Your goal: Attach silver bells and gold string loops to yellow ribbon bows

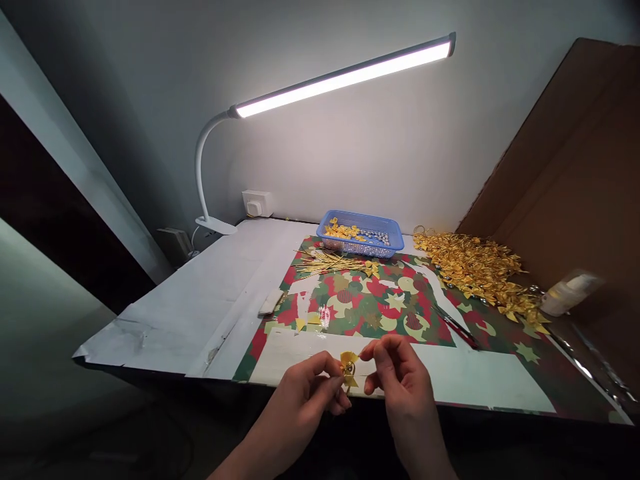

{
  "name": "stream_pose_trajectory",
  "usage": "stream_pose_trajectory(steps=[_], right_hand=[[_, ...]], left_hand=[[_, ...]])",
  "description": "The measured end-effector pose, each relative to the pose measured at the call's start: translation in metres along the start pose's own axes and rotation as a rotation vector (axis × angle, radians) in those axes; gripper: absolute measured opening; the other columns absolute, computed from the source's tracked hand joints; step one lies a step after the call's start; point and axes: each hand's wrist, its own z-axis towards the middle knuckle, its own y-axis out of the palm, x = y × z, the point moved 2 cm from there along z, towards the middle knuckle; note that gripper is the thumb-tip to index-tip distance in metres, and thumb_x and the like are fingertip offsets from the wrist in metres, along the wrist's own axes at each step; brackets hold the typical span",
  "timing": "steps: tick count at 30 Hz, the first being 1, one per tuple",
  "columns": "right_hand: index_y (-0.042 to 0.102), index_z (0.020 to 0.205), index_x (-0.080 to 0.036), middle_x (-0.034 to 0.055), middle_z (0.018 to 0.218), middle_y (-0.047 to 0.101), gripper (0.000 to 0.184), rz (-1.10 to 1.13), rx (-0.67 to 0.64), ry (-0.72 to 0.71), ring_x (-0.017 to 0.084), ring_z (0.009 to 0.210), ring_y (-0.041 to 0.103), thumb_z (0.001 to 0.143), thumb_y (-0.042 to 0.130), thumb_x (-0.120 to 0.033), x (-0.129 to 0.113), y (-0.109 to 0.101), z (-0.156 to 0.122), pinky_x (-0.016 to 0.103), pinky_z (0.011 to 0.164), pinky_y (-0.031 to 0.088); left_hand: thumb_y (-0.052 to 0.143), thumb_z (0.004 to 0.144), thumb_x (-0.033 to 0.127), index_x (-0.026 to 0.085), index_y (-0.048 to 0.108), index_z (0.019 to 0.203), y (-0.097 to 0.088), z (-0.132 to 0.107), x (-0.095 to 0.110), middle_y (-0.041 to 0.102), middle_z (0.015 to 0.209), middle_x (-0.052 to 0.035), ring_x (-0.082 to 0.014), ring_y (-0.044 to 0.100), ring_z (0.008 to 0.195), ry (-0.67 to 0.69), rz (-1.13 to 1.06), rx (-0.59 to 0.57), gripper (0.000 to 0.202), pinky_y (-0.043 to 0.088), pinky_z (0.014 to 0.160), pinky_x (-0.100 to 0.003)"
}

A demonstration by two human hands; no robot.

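Note:
Near the front edge of the table, my left hand (pixel 313 393) pinches a small gold ribbon bow (pixel 349 370) between thumb and fingertips. A shiny round bead seems to sit at the bow's middle. My right hand (pixel 400 380) is just to the right, its fingers curled and the index fingertip close to the bow's upper right corner. What its fingers hold, if anything, is too small to make out; a thin line may run from the bow toward them. Under both hands lies a pale strip (pixel 480 377) on the table.
A blue basket (pixel 395 248) holds gold bows and silvery beads. Gold stems (pixel 330 262) lie before it. Finished-looking gold bows (pixel 470 263) are heaped at right, near tweezers (pixel 455 325), a white bottle (pixel 565 293) and cardboard (pixel 575 167). A lamp (pixel 345 77) shines overhead.

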Motion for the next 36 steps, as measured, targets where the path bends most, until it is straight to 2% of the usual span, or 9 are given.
stream_pose_trajectory(steps=[5,11,17,21,26,29,36], right_hand=[[0.060,0.089,-0.021,0.0002,0.084,0.061,0.031,-0.051,-0.088,0.019,0.011,0.063,0.060,0.098,0.048,-0.048,0.005,-0.003,0.001,0.024,0.062,0.051],[0.064,0.082,-0.021,0.0013,0.081,0.064,0.005,-0.176,-0.201,-0.086,0.017,0.074,0.062,0.086,0.063,-0.024,0.004,-0.004,-0.007,0.024,0.064,0.050],[0.069,0.087,-0.021,0.0027,0.080,0.067,0.017,-0.285,-0.198,-0.205,0.016,0.069,0.057,0.092,0.054,-0.024,0.000,-0.001,-0.007,0.026,0.064,0.042],[0.061,0.086,-0.021,-0.0003,0.073,0.061,0.020,-0.268,-0.250,-0.125,0.015,0.063,0.053,0.097,0.046,-0.028,-0.003,-0.001,-0.010,0.024,0.057,0.041],[0.058,0.087,-0.022,-0.0015,0.078,0.063,0.002,-0.119,-0.286,0.015,0.015,0.069,0.058,0.088,0.058,-0.023,-0.003,0.002,-0.014,0.024,0.061,0.044],[0.056,0.085,-0.022,-0.0029,0.075,0.061,0.003,-0.121,-0.285,0.037,0.014,0.068,0.055,0.087,0.058,-0.020,-0.004,0.005,-0.015,0.024,0.062,0.043],[0.068,0.083,-0.020,0.0000,0.072,0.062,0.014,-0.150,-0.220,-0.002,0.015,0.065,0.054,0.090,0.058,-0.026,0.000,0.003,-0.011,0.025,0.060,0.042]], left_hand=[[0.057,0.094,0.035,0.019,0.059,0.084,-0.003,-0.001,0.002,0.073,0.071,-0.0024,-0.0176,0.065,0.069,-0.072,-0.124,-0.008,0.019,0.052,0.071,-0.032],[0.065,0.089,0.040,0.017,0.060,0.082,-0.004,-0.002,0.007,0.070,0.069,-0.0009,-0.0165,0.063,0.069,-0.101,-0.203,-0.003,0.024,0.050,0.070,-0.030],[0.069,0.086,0.042,0.016,0.061,0.082,-0.006,-0.002,0.011,0.071,0.065,-0.0002,-0.0130,0.061,0.062,-0.137,-0.250,-0.007,0.028,0.049,0.066,-0.027],[0.069,0.087,0.042,0.017,0.061,0.083,-0.008,-0.002,0.012,0.072,0.065,0.0004,-0.0123,0.061,0.061,-0.153,-0.282,0.002,0.027,0.049,0.066,-0.026],[0.072,0.085,0.040,0.017,0.062,0.082,-0.009,-0.002,0.010,0.073,0.064,0.0010,-0.0120,0.062,0.060,-0.150,-0.316,0.013,0.025,0.049,0.066,-0.026],[0.073,0.084,0.041,0.017,0.062,0.080,-0.010,-0.002,0.010,0.073,0.064,0.0010,-0.0118,0.062,0.060,-0.146,-0.304,0.018,0.026,0.048,0.065,-0.025],[0.071,0.086,0.041,0.016,0.064,0.080,-0.010,-0.002,0.014,0.072,0.065,0.0003,-0.0130,0.062,0.063,-0.127,-0.239,0.025,0.026,0.049,0.066,-0.026]])
